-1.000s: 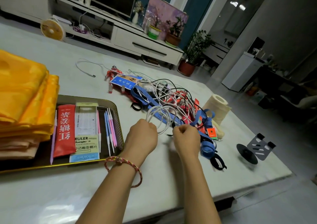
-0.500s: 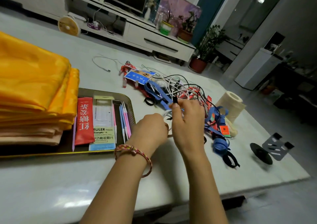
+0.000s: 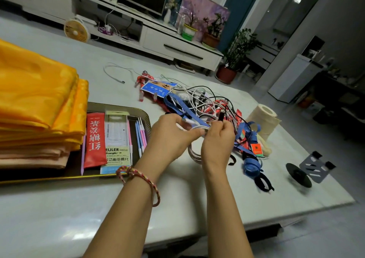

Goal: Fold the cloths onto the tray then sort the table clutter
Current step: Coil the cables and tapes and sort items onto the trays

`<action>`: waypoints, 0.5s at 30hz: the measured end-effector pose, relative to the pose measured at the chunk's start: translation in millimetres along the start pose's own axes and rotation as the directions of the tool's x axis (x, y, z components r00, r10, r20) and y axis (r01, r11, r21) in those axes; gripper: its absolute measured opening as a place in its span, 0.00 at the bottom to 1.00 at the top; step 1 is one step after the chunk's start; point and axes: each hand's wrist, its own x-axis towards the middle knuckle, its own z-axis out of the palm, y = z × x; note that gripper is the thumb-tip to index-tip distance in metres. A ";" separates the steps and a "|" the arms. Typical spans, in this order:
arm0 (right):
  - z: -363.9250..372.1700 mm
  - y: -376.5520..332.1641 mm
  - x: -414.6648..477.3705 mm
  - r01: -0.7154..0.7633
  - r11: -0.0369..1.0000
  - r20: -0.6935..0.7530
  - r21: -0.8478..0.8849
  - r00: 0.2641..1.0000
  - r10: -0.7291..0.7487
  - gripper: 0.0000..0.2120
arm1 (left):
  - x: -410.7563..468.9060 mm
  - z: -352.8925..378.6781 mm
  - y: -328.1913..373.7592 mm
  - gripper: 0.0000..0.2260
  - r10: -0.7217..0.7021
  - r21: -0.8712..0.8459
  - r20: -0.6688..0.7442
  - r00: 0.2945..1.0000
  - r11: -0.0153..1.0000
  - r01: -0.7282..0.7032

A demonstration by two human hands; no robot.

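Left hand [image 3: 169, 137] pinches the top of a coiled white cable [image 3: 194, 149], thumb and fingers pressed together on the gathered loops; right hand [image 3: 216, 139] is closed on the same coil from the other side, fingertips nipping a small black plug [image 3: 221, 116] that stands up above the knuckles; whether that plug belongs to the white cable I cannot tell. The coil hangs between both hands just above the counter [image 3: 177, 198], its lower loops sagging toward the surface.

Handling, as I judge it: the cable is light, limp and springy; loops will want to uncoil if the pinch relaxes; best hold is at the bundled crossing where the turns meet, not on a single strand; the plug end is stiff and gives a firm nip.

Just beyond the hands lies the tangle of cables [image 3: 205, 101], white and black mixed with blue straps [image 3: 177, 105] and red packets; pulling one line free may drag its neighbours, so I would lift slowly. A roll of blue strap [image 3: 251, 164] sits to the right of it, a pale paper roll [image 3: 263, 119] behind that, a black stand [image 3: 308, 169] well apart near the counter's right edge.

To the left, the tray [image 3: 118, 106] carries the folded yellow cloths [image 3: 39, 99] stacked at its left end; beside them a red packet [image 3: 95, 139], a ruler pack [image 3: 116, 139] and pens [image 3: 141, 133]; folding looks done, sorting is in hand.
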 end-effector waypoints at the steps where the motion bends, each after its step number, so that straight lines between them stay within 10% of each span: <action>1: 1.5 0.0 -0.5 -0.052 0.998 -0.033 0.019 0.998 0.052 0.10 | 0.2 1.4 -0.6 0.11 -0.045 -0.119 -0.003 0.999 0.992 0.044; 7: 12.9 5.1 2.9 -0.382 0.898 -0.081 0.218 0.910 0.407 0.13 | 13.1 6.1 -9.9 0.11 -0.254 -0.520 -0.006 0.967 0.827 0.214; 15: 32.5 1.1 -1.7 -0.403 0.859 0.029 0.315 0.909 0.416 0.12 | 20.7 10.1 -23.2 0.05 0.015 -0.068 -0.209 0.978 0.997 -0.030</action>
